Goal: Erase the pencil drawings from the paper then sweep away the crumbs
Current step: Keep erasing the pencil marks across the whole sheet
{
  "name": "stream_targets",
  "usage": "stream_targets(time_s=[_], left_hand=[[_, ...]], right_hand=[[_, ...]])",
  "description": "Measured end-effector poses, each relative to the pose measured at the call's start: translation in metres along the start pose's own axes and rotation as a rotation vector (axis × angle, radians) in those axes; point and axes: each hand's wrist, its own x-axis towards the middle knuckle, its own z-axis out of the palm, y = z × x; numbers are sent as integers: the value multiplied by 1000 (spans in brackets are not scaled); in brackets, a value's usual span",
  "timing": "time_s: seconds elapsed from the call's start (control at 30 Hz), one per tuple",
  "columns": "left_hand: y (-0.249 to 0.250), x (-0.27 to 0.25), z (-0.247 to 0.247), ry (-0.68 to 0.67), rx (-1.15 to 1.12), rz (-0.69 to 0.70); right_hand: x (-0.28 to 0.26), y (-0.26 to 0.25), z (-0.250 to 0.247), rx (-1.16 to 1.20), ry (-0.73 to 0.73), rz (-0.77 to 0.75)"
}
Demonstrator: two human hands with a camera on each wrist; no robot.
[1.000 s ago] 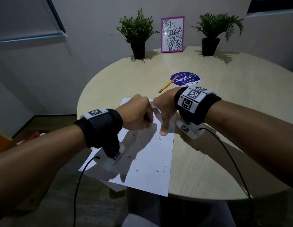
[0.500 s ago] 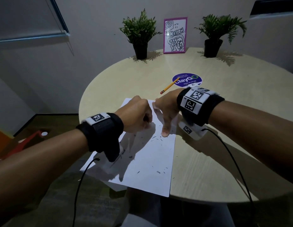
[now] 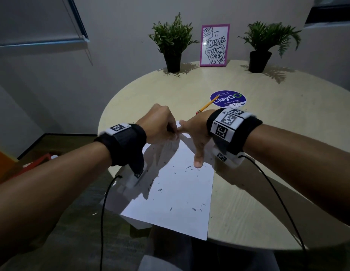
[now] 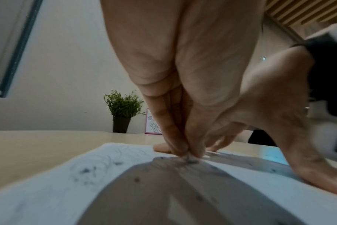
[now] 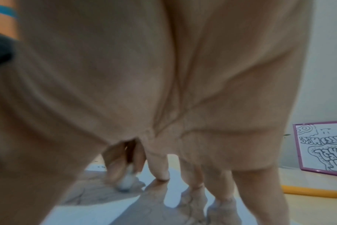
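Observation:
A white sheet of paper (image 3: 180, 190) lies at the near edge of the round table (image 3: 268, 153), overhanging it toward me. Dark eraser crumbs (image 3: 189, 168) are scattered over the sheet. My left hand (image 3: 160, 128) pinches a small whitish eraser (image 5: 126, 181) and presses its tip onto the paper (image 4: 48, 190) near the far end. Faint pencil lines (image 4: 106, 159) remain left of the eraser (image 4: 190, 159). My right hand (image 3: 197, 137) is spread flat, fingers (image 5: 219, 196) straight and thumb pressing the sheet down.
A yellow pencil (image 3: 207, 105) lies beyond my right hand, its tip on a round purple sticker (image 3: 228, 98). Two potted plants (image 3: 173, 44) (image 3: 263, 44) and a pink-framed picture (image 3: 214, 45) stand at the table's far edge. Wrist cables hang toward me.
My left hand has shifted a little away from me and to the left along the top of the paper with the eraser. The right hand stays pressed on the sheet.

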Motion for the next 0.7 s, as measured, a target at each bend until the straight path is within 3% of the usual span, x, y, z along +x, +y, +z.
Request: stream_targets(time_s=[0.3, 0.47, 0.7], left_hand=[[16, -28, 6, -153, -13, 103], [9, 7, -7, -56, 68, 83], [12, -15, 5, -137, 35, 102]], right_hand=[[3, 2, 2, 58, 27, -12], [4, 1, 2, 83, 40, -16], [9, 1, 2, 96, 15, -8]])
